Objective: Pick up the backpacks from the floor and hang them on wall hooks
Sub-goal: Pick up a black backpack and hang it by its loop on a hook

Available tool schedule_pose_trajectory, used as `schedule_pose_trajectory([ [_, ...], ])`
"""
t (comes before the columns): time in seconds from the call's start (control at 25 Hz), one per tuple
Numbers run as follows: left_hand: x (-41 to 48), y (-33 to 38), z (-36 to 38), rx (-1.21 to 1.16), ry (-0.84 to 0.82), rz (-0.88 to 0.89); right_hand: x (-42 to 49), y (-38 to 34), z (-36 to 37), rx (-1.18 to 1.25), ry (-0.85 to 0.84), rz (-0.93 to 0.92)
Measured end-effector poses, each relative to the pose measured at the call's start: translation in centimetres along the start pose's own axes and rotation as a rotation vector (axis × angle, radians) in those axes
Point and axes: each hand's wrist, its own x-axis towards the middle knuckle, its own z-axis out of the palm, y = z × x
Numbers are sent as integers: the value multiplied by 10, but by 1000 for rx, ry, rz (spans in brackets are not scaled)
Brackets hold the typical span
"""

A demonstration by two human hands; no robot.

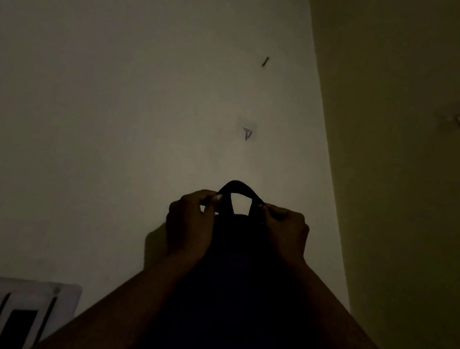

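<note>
Nearest the camera, two bare forearms rise from the bottom edge with a dark backpack held between them, its body almost lost in the dim light; low at the left edge sits a white switch plate on the wall; further up, the left hand and the right hand are raised side by side, each pinched closed on one end of the backpack's top carry loop, which arches up between them and stands open against the pale wall; above the loop, apart from it, a small clear adhesive hook is stuck to the wall; higher still a dark nail or screw juts from the same wall; to the right a second wall meets it at a corner.
</note>
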Motion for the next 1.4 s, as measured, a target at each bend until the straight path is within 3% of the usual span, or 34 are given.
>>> schedule_pose_trajectory([
  [0.52,109,21,72,238,92,227,138,-6,33,98,69,-207],
  [0.72,136,33,81,271,65,234,166,-22,38,63,85,-262],
  [1.0,142,39,80,317,74,153,179,-21,45,81,67,-188],
  [1.28,131,31,73,327,-83,259,149,-16,37,3,-15,-151],
  [1.4,129,35,61,222,-165,198,142,-26,19,-73,-127,-142],
])
